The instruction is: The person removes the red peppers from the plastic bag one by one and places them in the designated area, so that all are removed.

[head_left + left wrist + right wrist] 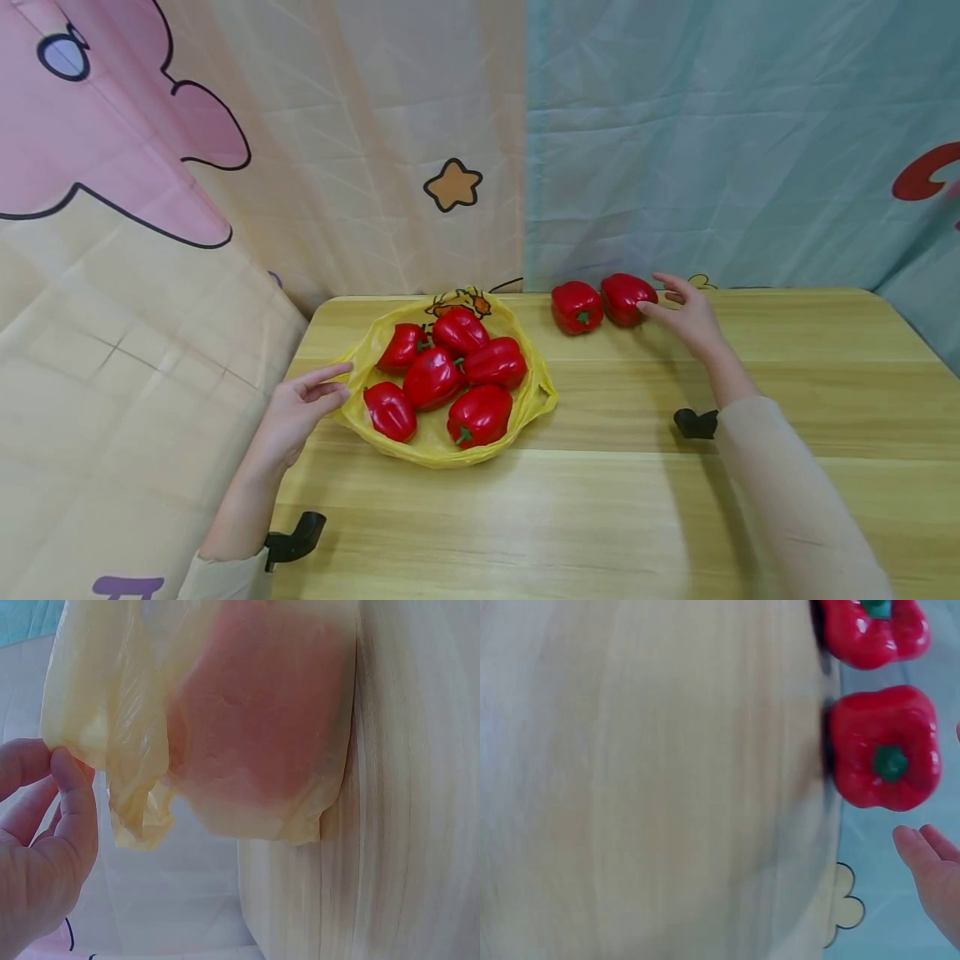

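Observation:
A yellow plastic bag [427, 450] stands wide at its mouth on the table, with several red bell peppers [433, 379] inside. Thumb and forefinger of my left hand [303, 408] pinch the bag's left rim; in the left wrist view that hand [52, 817] grips the thin yellow film, and a pepper's red shows blurred through it. Near the table's back edge are two more bell peppers, one on the left [577, 307] and one on the right [628, 299]. Beside the right one is my right hand [686, 315], fingers spread; the right wrist view shows a gap between fingertips and pepper [885, 748].
The light wooden table [480, 525] ends at the back against a printed curtain [675, 150]. Another patterned curtain hangs along the left side [150, 333]. Black wrist mounts sit on the left [296, 540] and right [696, 423] arms.

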### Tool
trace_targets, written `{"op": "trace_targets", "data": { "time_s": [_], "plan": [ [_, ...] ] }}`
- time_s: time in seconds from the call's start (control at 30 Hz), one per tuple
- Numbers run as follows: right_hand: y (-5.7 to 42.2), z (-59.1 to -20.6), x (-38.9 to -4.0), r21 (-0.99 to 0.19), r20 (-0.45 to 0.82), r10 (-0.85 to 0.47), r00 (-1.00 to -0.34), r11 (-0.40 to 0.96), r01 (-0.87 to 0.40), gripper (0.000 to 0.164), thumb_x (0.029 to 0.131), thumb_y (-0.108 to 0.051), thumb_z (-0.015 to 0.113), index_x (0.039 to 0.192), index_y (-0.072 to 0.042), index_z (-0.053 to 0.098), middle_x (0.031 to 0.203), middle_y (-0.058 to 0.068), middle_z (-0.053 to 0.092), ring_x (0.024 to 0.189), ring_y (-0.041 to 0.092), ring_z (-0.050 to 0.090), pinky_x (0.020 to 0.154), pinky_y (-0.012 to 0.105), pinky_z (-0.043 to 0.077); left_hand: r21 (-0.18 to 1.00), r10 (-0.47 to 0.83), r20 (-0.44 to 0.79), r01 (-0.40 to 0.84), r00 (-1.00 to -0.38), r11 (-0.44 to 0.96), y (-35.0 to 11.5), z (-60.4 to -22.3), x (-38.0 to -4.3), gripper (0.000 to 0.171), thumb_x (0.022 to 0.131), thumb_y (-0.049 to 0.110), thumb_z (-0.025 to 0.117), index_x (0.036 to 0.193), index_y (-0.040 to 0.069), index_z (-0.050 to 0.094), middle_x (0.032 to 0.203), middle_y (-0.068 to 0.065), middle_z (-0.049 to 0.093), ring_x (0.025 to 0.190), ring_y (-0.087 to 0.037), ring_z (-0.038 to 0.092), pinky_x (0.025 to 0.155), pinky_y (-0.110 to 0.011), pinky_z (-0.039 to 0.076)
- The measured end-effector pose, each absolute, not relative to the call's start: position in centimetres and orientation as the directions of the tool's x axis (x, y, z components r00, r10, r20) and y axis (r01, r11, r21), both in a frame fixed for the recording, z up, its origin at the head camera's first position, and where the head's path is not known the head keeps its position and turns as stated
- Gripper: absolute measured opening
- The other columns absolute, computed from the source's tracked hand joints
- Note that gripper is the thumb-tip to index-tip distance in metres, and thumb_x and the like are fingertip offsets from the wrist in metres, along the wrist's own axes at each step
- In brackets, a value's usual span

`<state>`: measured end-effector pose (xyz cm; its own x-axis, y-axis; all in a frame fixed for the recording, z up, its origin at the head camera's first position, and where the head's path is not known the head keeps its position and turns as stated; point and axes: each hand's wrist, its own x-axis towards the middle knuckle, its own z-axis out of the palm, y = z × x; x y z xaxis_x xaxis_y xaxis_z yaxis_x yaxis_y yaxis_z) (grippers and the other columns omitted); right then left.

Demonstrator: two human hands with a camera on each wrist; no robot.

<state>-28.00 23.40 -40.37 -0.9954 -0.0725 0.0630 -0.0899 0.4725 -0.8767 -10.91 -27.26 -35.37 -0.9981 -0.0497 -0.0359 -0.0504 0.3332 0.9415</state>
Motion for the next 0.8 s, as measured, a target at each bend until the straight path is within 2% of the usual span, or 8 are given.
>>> {"op": "trace_targets", "data": {
  "time_s": [0.23,0.43,0.8],
  "plan": [
    [23.6,-38.8,-27.5,-0.88,0.123,-0.071,-0.99,0.453,-0.142,0.066,0.087,-0.029,0.066,0.141,-0.005,0.038,0.146,0.017,0.031,0.129,0.039,0.032,0.101,0.052,0.034,0.942,-0.052,-0.042,-0.057,-0.998,0.332,-27.2,-35.4,-11.0,0.046,0.089,0.006,0.062,0.129,-0.011,0.048,0.107,-0.01,0.055,0.089,-0.01,0.058,0.076,-0.016,0.05],
    [22.8,-37.5,-27.1,-0.871,0.147,-0.082,-0.986,0.461,-0.168,0.065,0.086,-0.033,0.067,0.14,-0.009,0.042,0.144,0.011,0.036,0.127,0.033,0.035,0.101,0.047,0.037,0.942,-0.051,-0.042,-0.057,-0.998,0.331,-27.1,-35.3,-11.1,0.044,0.09,0.005,0.061,0.129,-0.011,0.048,0.104,-0.009,0.055,0.089,-0.011,0.058,0.076,-0.016,0.05],
    [19.3,-34.8,-26.2,-0.899,0.143,-0.222,-0.965,0.379,-0.22,0.059,0.086,-0.024,0.068,0.138,-0.012,0.044,0.141,0.009,0.039,0.126,0.031,0.038,0.101,0.044,0.038,0.937,-0.055,-0.055,-0.07,-0.997,0.342,-26.9,-35.0,-11.1,0.043,0.09,0.003,0.059,0.129,-0.011,0.048,0.102,-0.009,0.056,0.086,-0.005,0.058,0.075,-0.016,0.05]
  ]
}}
